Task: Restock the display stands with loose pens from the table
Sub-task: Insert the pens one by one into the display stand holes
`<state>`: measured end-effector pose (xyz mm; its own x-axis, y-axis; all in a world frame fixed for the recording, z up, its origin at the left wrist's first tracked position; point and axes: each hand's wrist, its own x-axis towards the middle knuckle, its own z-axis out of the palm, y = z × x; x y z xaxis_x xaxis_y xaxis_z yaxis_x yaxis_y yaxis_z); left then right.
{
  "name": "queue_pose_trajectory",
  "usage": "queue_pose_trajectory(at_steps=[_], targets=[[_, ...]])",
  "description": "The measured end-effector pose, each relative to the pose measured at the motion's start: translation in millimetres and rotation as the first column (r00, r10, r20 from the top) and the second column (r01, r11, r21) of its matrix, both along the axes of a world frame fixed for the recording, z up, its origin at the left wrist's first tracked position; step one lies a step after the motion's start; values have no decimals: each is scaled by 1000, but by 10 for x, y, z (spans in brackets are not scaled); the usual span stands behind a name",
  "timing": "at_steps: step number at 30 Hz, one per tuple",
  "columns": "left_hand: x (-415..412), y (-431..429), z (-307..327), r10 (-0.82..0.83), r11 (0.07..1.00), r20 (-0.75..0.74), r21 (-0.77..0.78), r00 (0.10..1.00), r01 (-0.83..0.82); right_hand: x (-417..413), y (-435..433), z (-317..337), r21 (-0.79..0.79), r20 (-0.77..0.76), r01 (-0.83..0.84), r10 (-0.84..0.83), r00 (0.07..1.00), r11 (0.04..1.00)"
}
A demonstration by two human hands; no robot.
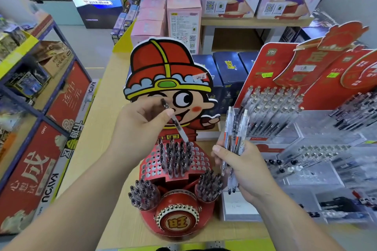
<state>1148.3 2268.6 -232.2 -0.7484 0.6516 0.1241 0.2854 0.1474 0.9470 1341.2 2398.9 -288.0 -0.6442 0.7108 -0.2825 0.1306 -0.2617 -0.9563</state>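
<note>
A red cartoon-figure pen stand [175,171] stands on the wooden table in front of me. Its perforated red grid holds several dark pens in the middle, and two side cups are packed with pens. My left hand [138,126] pinches one clear pen [176,124] near its top, slanted down, tip at the grid's upper right holes. My right hand [242,167] grips a bundle of several clear pens [234,134], upright, just right of the stand.
A red tiered pen display [285,91] with clear acrylic trays stands at the right. Dark blue boxes [228,71] sit behind the stand, pink boxes [183,16] farther back. A shelf rack [34,108] with red cartons lines the left aisle. A white box [238,208] lies under my right hand.
</note>
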Motion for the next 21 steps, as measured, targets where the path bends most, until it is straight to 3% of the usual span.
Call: queue_pose_trajectory(at_steps=[8,12,16,21], targets=[[8,54,-112,93,994,-26,64,995,-91,-8,6,-17,-3,20,-19,19,1000,1000],[-37,83,-208,-8,990,-187,-140,982,-18,-19,-7,-22,-11,32,-15,16,999,1000],[-87,133,-384,-92,944,-164,-330,982,33,-22,-18,-28,-6,35,-10,10,999,1000],[-110,178,-510,-129,930,-167,-361,977,62,-15,-19,-34,-10,26,1,-1,1000,1000]])
